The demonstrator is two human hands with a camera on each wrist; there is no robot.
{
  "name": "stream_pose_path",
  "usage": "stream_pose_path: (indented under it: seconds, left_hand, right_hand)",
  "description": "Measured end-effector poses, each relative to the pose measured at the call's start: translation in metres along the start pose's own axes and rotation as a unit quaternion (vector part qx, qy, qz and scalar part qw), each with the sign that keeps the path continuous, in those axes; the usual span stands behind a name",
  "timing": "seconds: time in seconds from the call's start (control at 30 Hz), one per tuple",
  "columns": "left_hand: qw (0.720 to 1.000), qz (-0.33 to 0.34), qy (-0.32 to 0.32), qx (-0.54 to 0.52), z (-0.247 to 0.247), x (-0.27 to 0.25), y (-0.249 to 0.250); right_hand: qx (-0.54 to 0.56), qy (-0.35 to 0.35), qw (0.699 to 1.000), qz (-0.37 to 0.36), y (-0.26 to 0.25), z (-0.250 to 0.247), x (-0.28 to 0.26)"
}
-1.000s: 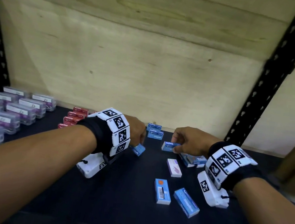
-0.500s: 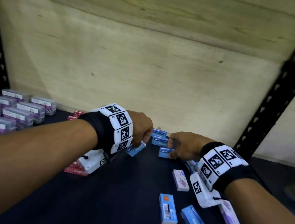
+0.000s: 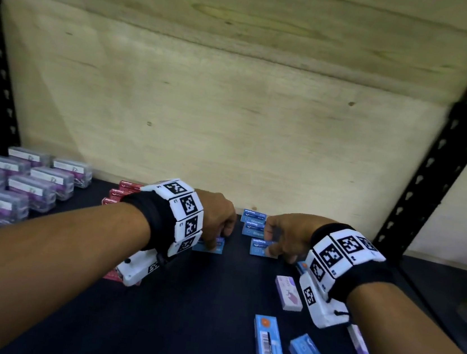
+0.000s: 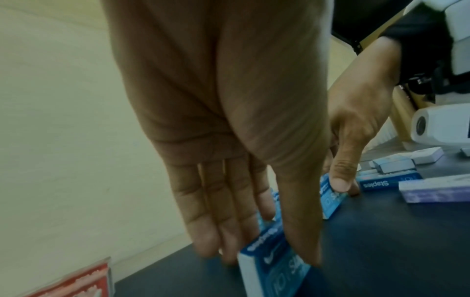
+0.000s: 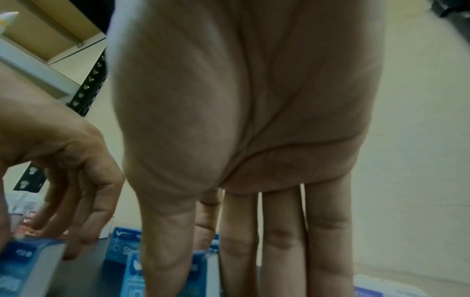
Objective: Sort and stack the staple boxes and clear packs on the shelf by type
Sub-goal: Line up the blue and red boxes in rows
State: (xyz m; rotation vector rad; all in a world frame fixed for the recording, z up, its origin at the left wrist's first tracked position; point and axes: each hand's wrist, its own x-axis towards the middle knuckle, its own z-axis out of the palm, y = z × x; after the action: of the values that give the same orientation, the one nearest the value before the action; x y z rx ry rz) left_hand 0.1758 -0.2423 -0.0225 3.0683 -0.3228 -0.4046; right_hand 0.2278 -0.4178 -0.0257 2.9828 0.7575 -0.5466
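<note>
Left hand pinches a small blue cardboard staple box; right hand pinches another blue staple box, both on the dark shelf.

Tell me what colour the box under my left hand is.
Blue box, with white lettering; left wrist view shows it best.

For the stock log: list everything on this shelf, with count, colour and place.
Clear packs: about ten in view, purple contents, far left in rows.
Red boxes: at least four, behind and under the left forearm.
Blue staple boxes: three grouped at the back wall, two held, two loose at front right.
Lilac boxes: two, right side.
Shelf: one, dark top, plywood back.
Left hand: fingers pinch a blue box.
Right hand: fingers pinch a blue box.
</note>
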Motion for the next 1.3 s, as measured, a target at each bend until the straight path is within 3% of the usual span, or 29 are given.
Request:
stream_pose_path:
  seconds: [0.23, 0.37, 0.7, 1.0, 1.13, 1.23, 1.3]
  left_hand:
    - [0.993, -0.054, -0.035, 0.098, 0.008, -0.003, -0.012]
    - [0.99, -0.051, -0.049, 0.121, 0.004, -0.005, -0.007]
    - [0.99, -0.065, 0.002, 0.128, 0.007, 0.001, -0.009]
    - [0.987, -0.06, -0.03, 0.143, 0.007, 0.012, -0.007]
    - [0.988, -0.068, 0.023, 0.14, 0.016, 0.002, -0.01]
    - [0.98, -0.085, 0.017, 0.179, 0.018, -0.009, 0.006]
    - [0.985, -0.061, 0.031, 0.16, 0.018, -0.015, 0.015]
  right_hand:
    - [-0.017, -0.005, 1.0, 0.003, -0.014, -0.004, -0.002]
    - [-0.03, -0.002, 1.0, 0.006, -0.019, -0.004, 0.001]
    - [-0.038, -0.005, 0.999, 0.011, -0.021, -0.005, 0.008]
    - [-0.042, -0.002, 0.999, 0.004, -0.019, -0.004, 0.014]
    - [-0.01, 0.007, 1.0, 0.022, -0.011, -0.004, 0.003]
    - [-0.015, 0.032, 0.999, 0.026, 0.002, -0.006, -0.013]
    - [-0.015, 0.019, 0.999, 0.025, 0.009, -0.006, -0.023]
